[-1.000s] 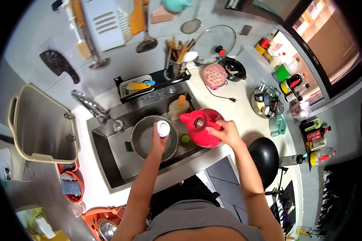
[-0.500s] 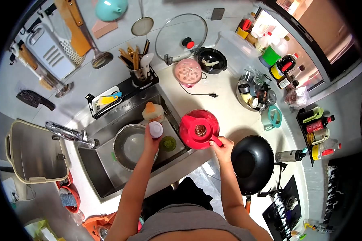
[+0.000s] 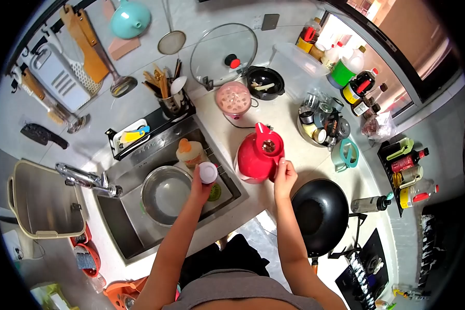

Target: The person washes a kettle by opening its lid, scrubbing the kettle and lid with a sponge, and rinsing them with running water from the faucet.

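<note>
My right hand [image 3: 284,179] is closed on the handle of a red thermos jug [image 3: 256,161], at the right edge of the sink. The jug's mouth is uncovered and its spout points toward the wall; its side shows, so it looks tilted. In my left hand [image 3: 198,190] is a round white stopper [image 3: 208,172], held above the sink. Below it lies a green round scrubber [image 3: 214,192], partly hidden by the hand. A bottle with an orange cap [image 3: 190,153] stands just behind the stopper. To the left sits a metal bowl [image 3: 166,196] in the sink.
A black wok [image 3: 319,217] stands right of my right arm. Behind the jug are a pink appliance [image 3: 233,99] with a cord, a black pot [image 3: 265,82] and a tray of jars [image 3: 323,121]. The faucet [image 3: 88,178] reaches over the sink's left side.
The red thermos jug has tipped, so more of its side now shows, and its mouth has shifted up and right. My left hand with the stopper has moved slightly right and down.
</note>
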`<state>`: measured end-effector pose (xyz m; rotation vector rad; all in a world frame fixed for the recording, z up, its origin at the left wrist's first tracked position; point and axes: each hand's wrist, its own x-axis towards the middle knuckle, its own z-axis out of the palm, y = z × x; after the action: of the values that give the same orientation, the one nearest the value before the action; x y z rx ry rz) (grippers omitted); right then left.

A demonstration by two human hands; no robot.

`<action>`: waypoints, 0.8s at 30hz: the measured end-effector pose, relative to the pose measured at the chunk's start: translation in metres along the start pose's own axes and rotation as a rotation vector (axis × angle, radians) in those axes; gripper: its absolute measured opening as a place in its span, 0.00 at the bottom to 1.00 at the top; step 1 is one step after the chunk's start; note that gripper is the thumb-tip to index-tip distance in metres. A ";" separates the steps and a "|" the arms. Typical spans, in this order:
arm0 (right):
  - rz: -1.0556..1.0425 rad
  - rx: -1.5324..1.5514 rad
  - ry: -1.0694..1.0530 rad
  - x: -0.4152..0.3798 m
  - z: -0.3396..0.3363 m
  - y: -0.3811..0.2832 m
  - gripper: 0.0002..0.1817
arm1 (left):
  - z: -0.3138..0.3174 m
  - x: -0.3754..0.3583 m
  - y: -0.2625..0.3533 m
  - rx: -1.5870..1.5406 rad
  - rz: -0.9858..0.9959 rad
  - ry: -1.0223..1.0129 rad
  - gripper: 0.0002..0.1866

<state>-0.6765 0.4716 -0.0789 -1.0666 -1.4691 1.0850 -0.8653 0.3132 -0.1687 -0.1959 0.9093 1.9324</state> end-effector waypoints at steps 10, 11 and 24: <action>0.056 0.159 -0.260 -0.130 0.060 -0.028 0.09 | -0.055 -0.060 0.028 0.392 0.313 0.053 0.23; 0.244 0.097 -0.407 -0.148 0.083 -0.018 0.13 | -0.062 -0.071 0.034 0.616 0.413 0.125 0.25; 1.284 0.743 -0.679 -0.312 0.271 0.035 0.23 | -0.252 -0.135 0.174 1.382 1.132 0.518 0.21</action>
<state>-0.8999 0.1466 -0.2078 -1.0697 -0.5005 2.8190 -0.9933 0.0048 -0.1929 0.8337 2.8934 1.6086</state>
